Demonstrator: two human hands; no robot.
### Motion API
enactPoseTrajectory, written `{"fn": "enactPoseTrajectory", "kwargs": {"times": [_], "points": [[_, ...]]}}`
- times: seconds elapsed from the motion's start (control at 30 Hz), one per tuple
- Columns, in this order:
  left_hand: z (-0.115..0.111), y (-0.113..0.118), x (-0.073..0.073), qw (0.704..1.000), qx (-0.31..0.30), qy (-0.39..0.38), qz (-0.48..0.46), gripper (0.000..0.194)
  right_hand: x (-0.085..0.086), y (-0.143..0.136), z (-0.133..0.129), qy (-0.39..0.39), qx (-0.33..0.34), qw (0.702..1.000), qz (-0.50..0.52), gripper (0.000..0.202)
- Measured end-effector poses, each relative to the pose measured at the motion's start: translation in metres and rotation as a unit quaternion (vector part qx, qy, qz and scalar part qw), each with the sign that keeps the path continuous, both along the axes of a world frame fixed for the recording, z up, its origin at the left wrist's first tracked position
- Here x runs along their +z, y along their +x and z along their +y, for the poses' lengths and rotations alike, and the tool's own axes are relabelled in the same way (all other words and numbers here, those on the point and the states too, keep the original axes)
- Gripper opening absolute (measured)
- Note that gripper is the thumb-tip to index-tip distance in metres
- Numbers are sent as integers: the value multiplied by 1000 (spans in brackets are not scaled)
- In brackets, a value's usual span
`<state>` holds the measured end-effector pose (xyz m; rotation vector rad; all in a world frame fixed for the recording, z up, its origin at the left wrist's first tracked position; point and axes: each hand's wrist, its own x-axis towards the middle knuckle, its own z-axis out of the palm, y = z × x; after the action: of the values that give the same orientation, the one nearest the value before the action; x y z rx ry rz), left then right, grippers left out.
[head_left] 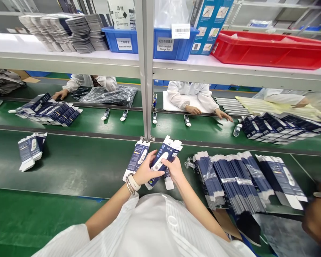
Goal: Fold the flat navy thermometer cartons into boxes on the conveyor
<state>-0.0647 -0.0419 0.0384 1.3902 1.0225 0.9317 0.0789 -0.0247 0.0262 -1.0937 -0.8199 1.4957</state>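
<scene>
Between my two hands is a dark blue carton with a white handheld device printed on its front and its end flaps standing up. My left hand is closed on its left side, the thumb across the lower front. My right hand grips its right side, thumb on the printed front. Another blue carton lies on the green bench just left of my left hand. Part of a further carton shows beneath my right hand, mostly hidden.
Bundled flat cartons lie to my right, a few formed cartons to the left. Beyond, a conveyor carries white devices and carton rows. A metal post rises ahead under a shelf. Co-workers' hands show opposite; another person's arm is at right.
</scene>
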Motion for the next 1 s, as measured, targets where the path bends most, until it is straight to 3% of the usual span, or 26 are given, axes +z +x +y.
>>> {"fn": "enactPoseTrajectory", "kwargs": {"times": [0.13, 0.2, 0.3, 0.43, 0.6, 0.67, 0.8, 1.0], "points": [[3, 4, 3, 999, 1, -35, 17, 37, 8, -3, -4, -29, -144, 983, -112, 35], [4, 7, 3, 999, 14, -40, 25, 30, 12, -3, -6, -13, -186, 971, -153, 36], [3, 12, 3, 998, 14, -17, 54, 31, 14, 3, -5, 9, -226, 956, -187, 40], [0, 15, 3, 991, -66, 29, 114, 42, 16, 14, 2, 55, -223, 952, -205, 46], [-3, 22, -5, 952, 41, 157, 259, 40, 29, 9, 3, 167, -196, 954, -153, 53], [-5, 26, -9, 938, 72, 183, 286, 35, 35, 1, -1, 159, -174, 964, -122, 58], [-10, 33, -15, 923, 89, 208, 312, 55, 39, -12, -8, 114, -189, 972, -75, 51], [-19, 38, -11, 957, 35, 178, 224, 62, 36, -16, -15, 88, -230, 969, -4, 36]]}}
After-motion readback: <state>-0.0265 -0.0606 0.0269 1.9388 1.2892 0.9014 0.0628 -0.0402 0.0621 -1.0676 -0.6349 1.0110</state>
